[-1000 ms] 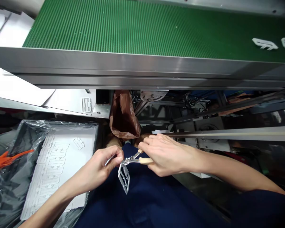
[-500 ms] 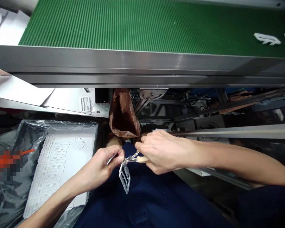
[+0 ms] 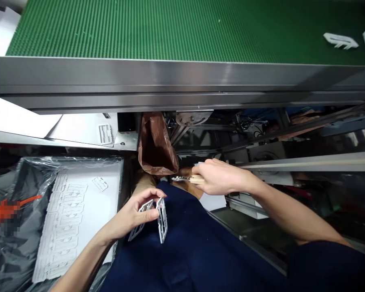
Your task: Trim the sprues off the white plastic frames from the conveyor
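Observation:
My left hand (image 3: 140, 213) holds two white plastic frame pieces over my dark blue clothing; one piece (image 3: 162, 222) hangs between thumb and fingertips, the other (image 3: 136, 230) hangs behind the thumb, tilted left. My right hand (image 3: 217, 176) is wrapped round the cream handles of small pliers (image 3: 182, 178), whose metal tip points left, apart from the pieces. An open brown plastic bag (image 3: 158, 150) hangs just beyond both hands. At left, a plastic-lined tray (image 3: 121, 170) holds rows of white pieces (image 3: 62, 223) on white sheets, with one piece (image 3: 100, 183) lying separately.
A green ribbed conveyor (image 3: 140, 30) with a metal edge (image 3: 140, 77) crosses the top, bearing two white parts at its right end. One white piece (image 3: 106, 134) lies on the side table near a dark object (image 3: 127, 122). An orange object (image 3: 30, 200) is at far left.
The pliers have moved up and right, away from my left hand. My left hand has moved slightly lower, and two separate pieces now show in it. The view has shifted slightly.

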A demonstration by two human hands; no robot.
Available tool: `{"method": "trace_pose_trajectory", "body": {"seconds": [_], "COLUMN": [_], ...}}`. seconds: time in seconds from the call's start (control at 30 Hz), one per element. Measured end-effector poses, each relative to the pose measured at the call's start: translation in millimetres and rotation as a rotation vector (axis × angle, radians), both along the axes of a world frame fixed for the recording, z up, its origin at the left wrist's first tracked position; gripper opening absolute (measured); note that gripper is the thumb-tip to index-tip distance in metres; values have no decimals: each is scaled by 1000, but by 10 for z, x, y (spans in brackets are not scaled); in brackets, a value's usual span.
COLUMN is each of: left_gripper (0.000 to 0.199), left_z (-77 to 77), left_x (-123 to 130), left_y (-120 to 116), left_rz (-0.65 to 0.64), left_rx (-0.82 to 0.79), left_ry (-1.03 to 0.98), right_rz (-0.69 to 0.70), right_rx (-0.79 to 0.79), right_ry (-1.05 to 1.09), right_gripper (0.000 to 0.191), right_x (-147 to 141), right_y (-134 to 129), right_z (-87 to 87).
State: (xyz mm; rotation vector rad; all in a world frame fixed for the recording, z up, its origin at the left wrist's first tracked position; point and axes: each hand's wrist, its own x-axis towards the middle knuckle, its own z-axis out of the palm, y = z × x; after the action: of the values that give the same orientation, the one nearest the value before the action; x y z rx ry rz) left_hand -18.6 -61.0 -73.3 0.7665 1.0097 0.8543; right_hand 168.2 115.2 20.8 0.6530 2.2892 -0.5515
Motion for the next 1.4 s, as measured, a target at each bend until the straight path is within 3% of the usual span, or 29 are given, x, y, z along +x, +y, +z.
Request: {"method": "trace_pose_trajectory", "body": {"seconds": [0.1, 0.17, 0.4, 0.8, 1.13, 1.23, 1.4], "left_gripper": [31, 32, 41, 41, 42, 41, 35], "left_z": [-135, -193, -208, -211, -235, -232, -259], "left_x": [77, 122, 148, 174, 151, 158, 133], "left_y": [-13, -6, 41, 26, 7, 59, 158], "left_rz": [96, 184, 379, 354, 354, 398, 561], "left_rx": [-148, -230, -323, -279, -300, -311, -331], "left_ry": [-86, -193, -450, -507, -541, -577, -677], "right_rz": [-130, -174, -234, -117, -164, -319, -762], "right_rx": [97, 77, 24, 10, -11, -56, -193], "right_ry": [-12, 43, 336, 448, 454, 521, 592], "right_gripper": [33, 28, 14, 22, 11, 7, 27], "right_x": [175, 246, 220, 144, 133, 101, 9], "right_y": [-41, -104, -330, -328, -331, -330, -317], "right_z": [-159, -233, -341, -406, -389, -457, -659]}}
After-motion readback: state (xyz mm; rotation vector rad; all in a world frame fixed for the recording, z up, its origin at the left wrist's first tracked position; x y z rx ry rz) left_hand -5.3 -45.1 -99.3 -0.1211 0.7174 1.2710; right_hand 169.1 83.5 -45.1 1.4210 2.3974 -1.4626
